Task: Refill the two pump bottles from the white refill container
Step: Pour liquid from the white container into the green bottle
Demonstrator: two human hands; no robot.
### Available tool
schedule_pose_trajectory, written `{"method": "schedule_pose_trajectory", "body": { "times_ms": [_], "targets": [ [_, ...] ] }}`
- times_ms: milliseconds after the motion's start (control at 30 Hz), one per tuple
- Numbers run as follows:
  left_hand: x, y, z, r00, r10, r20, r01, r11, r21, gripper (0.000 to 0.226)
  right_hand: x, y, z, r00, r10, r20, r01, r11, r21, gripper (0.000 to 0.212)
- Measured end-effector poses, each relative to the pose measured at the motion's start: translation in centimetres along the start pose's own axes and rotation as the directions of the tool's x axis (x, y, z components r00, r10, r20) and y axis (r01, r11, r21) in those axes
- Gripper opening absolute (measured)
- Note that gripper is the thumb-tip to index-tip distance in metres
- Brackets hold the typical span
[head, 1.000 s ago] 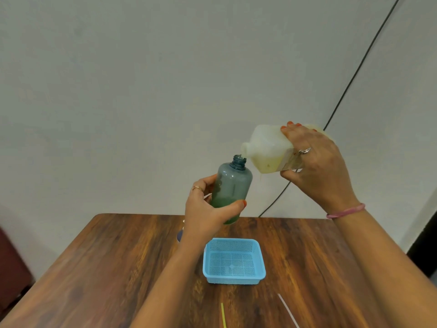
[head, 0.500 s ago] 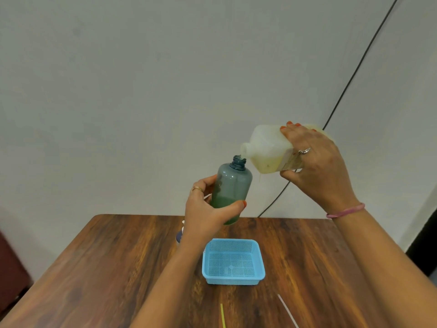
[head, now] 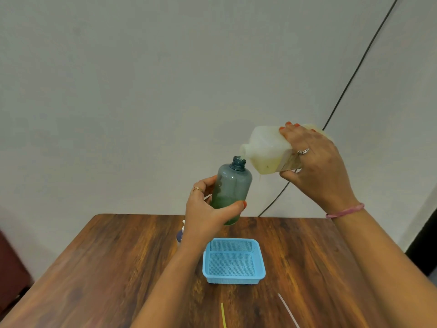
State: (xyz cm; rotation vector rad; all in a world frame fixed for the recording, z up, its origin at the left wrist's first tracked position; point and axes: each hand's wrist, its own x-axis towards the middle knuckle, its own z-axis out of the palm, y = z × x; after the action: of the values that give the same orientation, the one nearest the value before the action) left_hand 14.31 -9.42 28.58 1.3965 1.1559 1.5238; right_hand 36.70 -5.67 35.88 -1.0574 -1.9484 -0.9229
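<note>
Fingers (head: 236, 205) of the left hand (head: 205, 209) wrap the lower half of a grey-blue pump bottle (head: 233, 185), thumb across its front, holding it in the air above the far edge of the surface (head: 118, 268). The bottle leans slightly to the right, its threaded neck uncapped, and green liquid fills roughly its bottom third. The right hand (head: 314, 166) is clenched around the rear half of the white refill container (head: 267, 150), fingers over the top and thumb underneath. The container is tipped almost on its side, its short spout just above and beside the bottle's open neck; whether they touch cannot be told. Pale yellowish liquid lies pooled along the container's lower side. A ring shows on each hand, and a pink band (head: 345, 210) circles the right wrist.

Below the bottle, a light blue mesh basket (head: 234, 279) sits on the wooden surface, about midway across it. Partly hidden behind the left forearm, near the far edge, stands a second bottle (head: 180, 235) with a white top. A thin yellow strip (head: 223, 314) and a white strip (head: 287, 310) lie toward the near edge. A black cable (head: 350, 84) runs down the grey wall behind.
</note>
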Motion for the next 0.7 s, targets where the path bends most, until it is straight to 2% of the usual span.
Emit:
{"method": "schedule_pose_trajectory", "body": {
  "times_ms": [700],
  "targets": [
    [0.25, -0.19, 0.09, 1.0, 0.006, -0.007, -0.006, 1.0, 0.006, 0.075, 0.21, 0.16, 0.28, 1.0, -0.004, 0.006, 0.004, 1.0, -0.005, 0.078]
  ]
}}
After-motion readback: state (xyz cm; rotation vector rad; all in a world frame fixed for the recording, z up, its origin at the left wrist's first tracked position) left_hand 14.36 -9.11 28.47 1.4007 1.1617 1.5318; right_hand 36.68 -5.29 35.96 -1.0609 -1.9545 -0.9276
